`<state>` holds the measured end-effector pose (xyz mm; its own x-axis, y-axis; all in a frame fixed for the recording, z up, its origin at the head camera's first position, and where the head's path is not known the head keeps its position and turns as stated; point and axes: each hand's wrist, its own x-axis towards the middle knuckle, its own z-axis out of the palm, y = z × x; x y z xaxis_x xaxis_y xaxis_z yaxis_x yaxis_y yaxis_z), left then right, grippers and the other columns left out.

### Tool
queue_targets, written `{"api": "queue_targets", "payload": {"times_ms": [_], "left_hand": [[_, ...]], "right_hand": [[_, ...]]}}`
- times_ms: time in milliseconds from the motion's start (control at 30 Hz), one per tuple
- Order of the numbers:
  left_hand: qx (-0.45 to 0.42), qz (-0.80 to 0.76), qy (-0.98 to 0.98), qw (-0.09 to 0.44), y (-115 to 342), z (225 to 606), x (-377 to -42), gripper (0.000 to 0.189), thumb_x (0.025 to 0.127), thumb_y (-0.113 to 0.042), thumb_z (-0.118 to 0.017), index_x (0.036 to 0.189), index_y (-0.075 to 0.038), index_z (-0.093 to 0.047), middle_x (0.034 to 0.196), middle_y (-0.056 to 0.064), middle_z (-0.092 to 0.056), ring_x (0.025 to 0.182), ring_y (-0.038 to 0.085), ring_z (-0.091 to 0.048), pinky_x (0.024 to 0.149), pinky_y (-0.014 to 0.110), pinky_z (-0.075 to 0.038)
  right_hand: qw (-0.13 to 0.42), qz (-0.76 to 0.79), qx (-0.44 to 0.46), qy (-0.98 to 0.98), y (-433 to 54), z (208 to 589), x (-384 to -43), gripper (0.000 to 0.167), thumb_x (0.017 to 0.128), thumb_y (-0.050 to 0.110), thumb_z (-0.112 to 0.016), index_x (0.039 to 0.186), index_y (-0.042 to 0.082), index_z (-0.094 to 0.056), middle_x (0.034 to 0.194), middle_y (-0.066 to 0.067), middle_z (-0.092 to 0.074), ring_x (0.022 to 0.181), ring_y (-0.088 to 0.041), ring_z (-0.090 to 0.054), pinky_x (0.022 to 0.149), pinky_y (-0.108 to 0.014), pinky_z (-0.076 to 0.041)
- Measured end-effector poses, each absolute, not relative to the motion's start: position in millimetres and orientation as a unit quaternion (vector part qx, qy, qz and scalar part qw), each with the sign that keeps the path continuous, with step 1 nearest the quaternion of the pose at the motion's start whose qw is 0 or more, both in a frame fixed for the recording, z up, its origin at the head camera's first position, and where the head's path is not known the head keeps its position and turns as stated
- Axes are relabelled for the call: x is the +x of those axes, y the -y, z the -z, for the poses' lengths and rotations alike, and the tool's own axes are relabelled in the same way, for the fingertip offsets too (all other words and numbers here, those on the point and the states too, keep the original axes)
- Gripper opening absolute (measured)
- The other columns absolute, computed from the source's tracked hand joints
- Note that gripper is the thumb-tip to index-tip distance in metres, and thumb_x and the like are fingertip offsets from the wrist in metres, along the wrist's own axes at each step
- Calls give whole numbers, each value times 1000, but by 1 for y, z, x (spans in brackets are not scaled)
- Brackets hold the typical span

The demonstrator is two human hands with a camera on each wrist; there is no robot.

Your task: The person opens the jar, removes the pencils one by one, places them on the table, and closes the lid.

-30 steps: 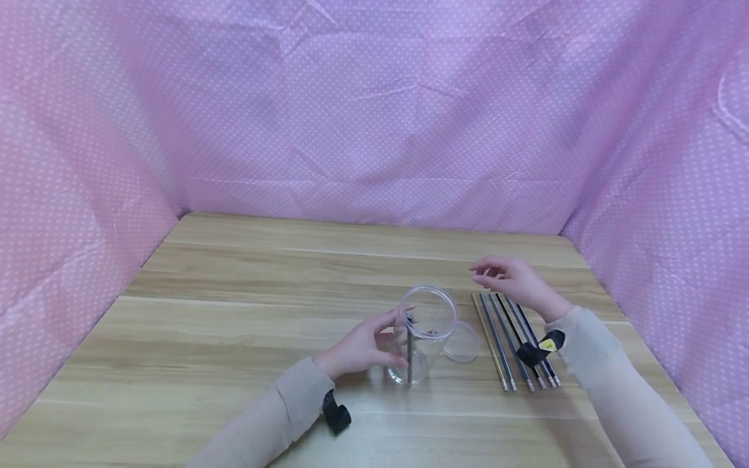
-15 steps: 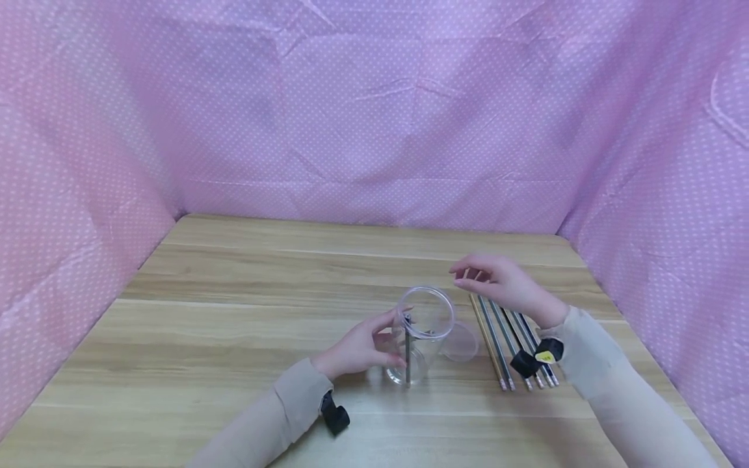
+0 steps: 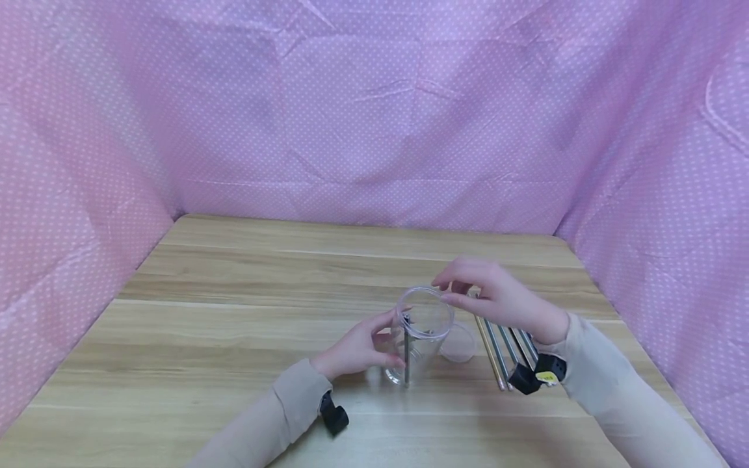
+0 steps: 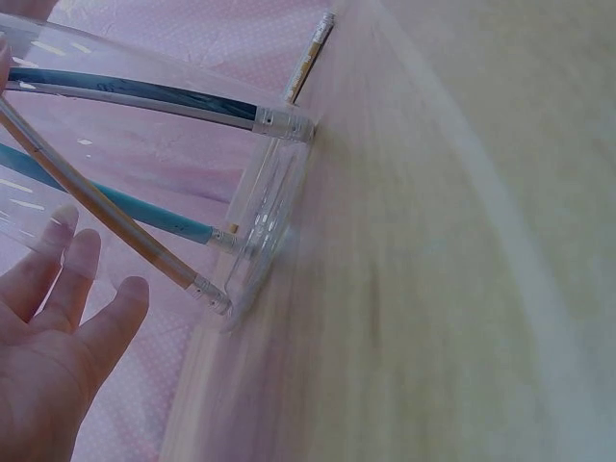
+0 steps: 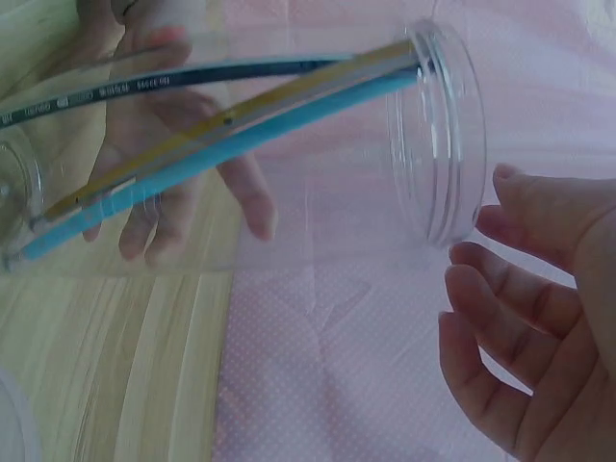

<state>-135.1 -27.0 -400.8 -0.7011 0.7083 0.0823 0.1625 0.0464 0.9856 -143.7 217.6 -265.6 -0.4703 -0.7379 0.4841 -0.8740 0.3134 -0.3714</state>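
Observation:
A clear plastic jar (image 3: 432, 341) stands upright and uncapped on the table. My left hand (image 3: 359, 346) holds its side, fingers behind it and thumb in front. Inside lean a dark pencil (image 5: 192, 79), a yellow pencil (image 5: 226, 120) and a light blue pencil (image 5: 217, 149), their eraser ends down at the bottom in the left wrist view. My right hand (image 3: 494, 296) is at the jar's rim (image 5: 452, 135), fingers loosely bent and holding nothing. Whether a fingertip touches the rim I cannot tell.
A clear round lid (image 3: 458, 343) lies just right of the jar. Further right, several pencils (image 3: 494, 351) lie side by side on the wooden table (image 3: 263, 286), partly hidden by the right hand and wrist camera. Pink dotted cloth (image 3: 374, 130) encloses the back and sides.
My right hand has moved left from above the row of pencils to the jar's rim. The left hand and the jar stay in place.

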Motion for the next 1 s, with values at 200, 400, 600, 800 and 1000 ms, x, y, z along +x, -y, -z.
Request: {"api": "queue_targets", "payload": {"times_ms": [200, 400, 600, 800, 1000], "left_hand": [[317, -604, -698, 216, 27, 400, -136, 89, 77, -5, -76, 150, -13, -26, 153, 11, -31, 134, 35, -39, 110, 41, -38], [315, -601, -702, 215, 27, 401, -136, 91, 76, -4, -77, 150, -17, -26, 152, 9, -34, 135, 31, -39, 111, 38, -38], [312, -606, -699, 218, 27, 400, -136, 90, 76, -6, -77, 150, -22, -27, 152, 4, -34, 136, 29, -39, 111, 36, -38], [311, -605, -698, 222, 27, 399, -136, 90, 77, -6, -77, 150, -24, -27, 153, 3, -33, 136, 28, -37, 111, 39, -37], [317, -605, -697, 217, 27, 400, -136, 89, 77, -6, -77, 150, -25, -29, 154, -2, -31, 138, 25, -34, 112, 38, -36]], "right_hand": [[135, -273, 514, 802, -212, 262, -137, 15, 87, 7, -66, 102, 5, -66, 94, -2, -66, 79, -8, -59, 67, -19, -52], [146, -241, 519, 807, -208, 262, -130, 21, 92, 25, -61, 103, 8, -67, 100, 0, -65, 93, -12, -60, 81, -23, -52], [155, -218, 538, 799, -201, 264, -123, 38, 96, 37, -52, 112, 6, -66, 108, -4, -63, 99, -15, -58, 85, -25, -51], [160, -214, 566, 780, -195, 265, -117, 38, 95, 33, -56, 120, 4, -62, 115, -7, -61, 105, -18, -57, 85, -29, -51], [141, -200, 578, 779, -193, 269, -114, 40, 91, 27, -63, 124, 5, -59, 121, -9, -58, 110, -19, -55, 87, -33, -51]]}}
